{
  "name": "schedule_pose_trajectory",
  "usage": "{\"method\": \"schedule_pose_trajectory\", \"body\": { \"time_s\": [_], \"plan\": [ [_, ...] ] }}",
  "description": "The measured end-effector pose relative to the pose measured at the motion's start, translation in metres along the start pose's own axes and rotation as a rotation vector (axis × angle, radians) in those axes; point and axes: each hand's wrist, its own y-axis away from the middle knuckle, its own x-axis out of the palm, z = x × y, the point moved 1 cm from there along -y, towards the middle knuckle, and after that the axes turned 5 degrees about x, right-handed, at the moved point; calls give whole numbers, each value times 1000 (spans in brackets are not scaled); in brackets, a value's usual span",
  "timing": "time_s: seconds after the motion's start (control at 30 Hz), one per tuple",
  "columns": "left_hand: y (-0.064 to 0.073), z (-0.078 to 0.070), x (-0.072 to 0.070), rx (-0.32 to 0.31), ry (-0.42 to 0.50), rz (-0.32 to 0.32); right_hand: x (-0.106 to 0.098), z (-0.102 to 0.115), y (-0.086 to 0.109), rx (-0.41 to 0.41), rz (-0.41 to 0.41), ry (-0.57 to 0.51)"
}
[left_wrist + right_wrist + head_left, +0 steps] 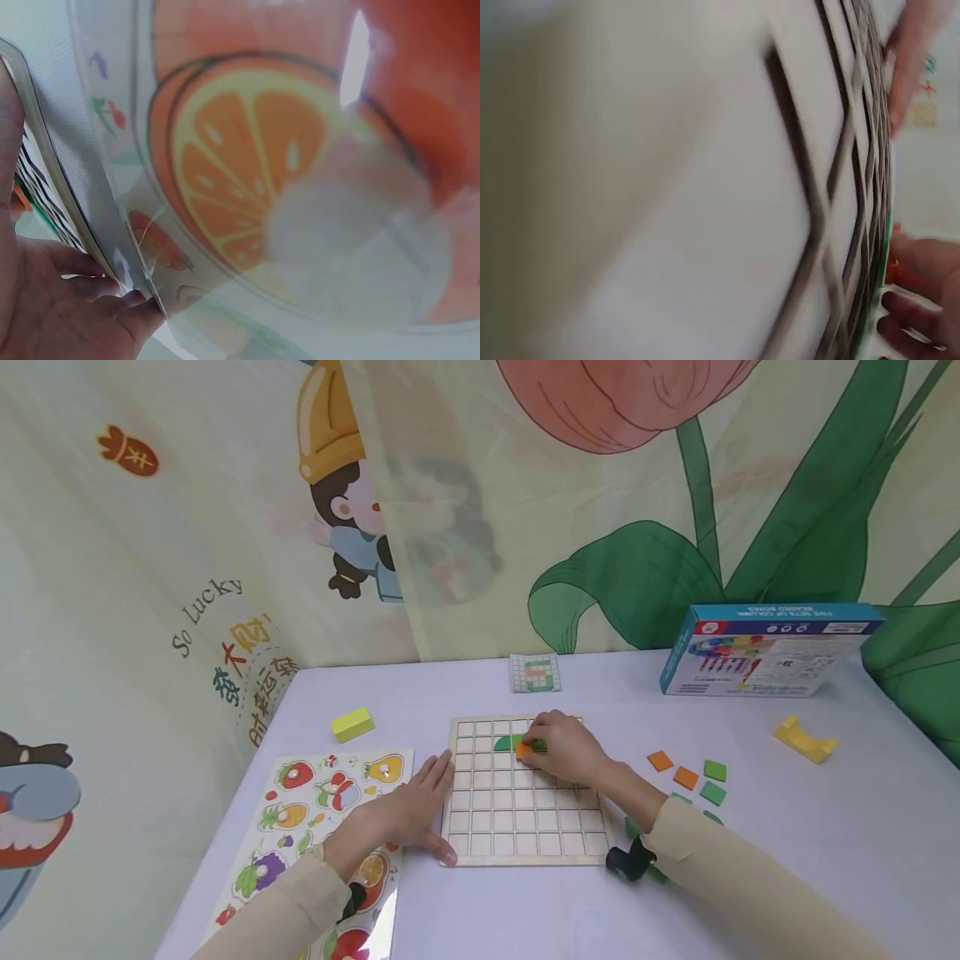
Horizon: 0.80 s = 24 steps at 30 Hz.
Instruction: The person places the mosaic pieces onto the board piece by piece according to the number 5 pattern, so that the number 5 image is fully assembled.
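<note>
A square wooden grid board (495, 810) lies on the table in the head view, divided into many small cells. My right hand (564, 747) is over its upper part and pinches an orange square tile (522, 751) between thumb and fingers. Green pieces, among them a rounded green tile (502, 743), sit in the row just above the orange one, partly hidden by the fingers. My left hand (416, 806) lies along the board's left edge, fingers straight and thumb near the lower left corner. In the right wrist view the orange tile (892, 268) shows at the fingertips.
Loose orange tiles (686, 777) and green tiles (713, 792) lie right of the board, some behind the right forearm. A fruit picture sheet (322, 843) is under the left forearm. Around the back stand a yellow block (352, 724), pattern card (535, 673), blue box (765, 652) and yellow curved piece (805, 739).
</note>
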Motion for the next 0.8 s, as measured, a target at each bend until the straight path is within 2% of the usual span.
{"method": "schedule_pose_trajectory", "body": {
  "time_s": [0.17,0.4,0.6,0.8],
  "plan": [
    [-1,-1,-1,-3,-12,6,9,15,-7,-61,-36,76],
    [-1,-1,0,-4,-3,10,7,31,-8,-88,-8,150],
    [-1,-1,0,-3,0,5,11,32,-7,-100,-35,180],
    [-1,-1,1,-3,11,0,12,31,-3,-102,-28,192]
  ]
}}
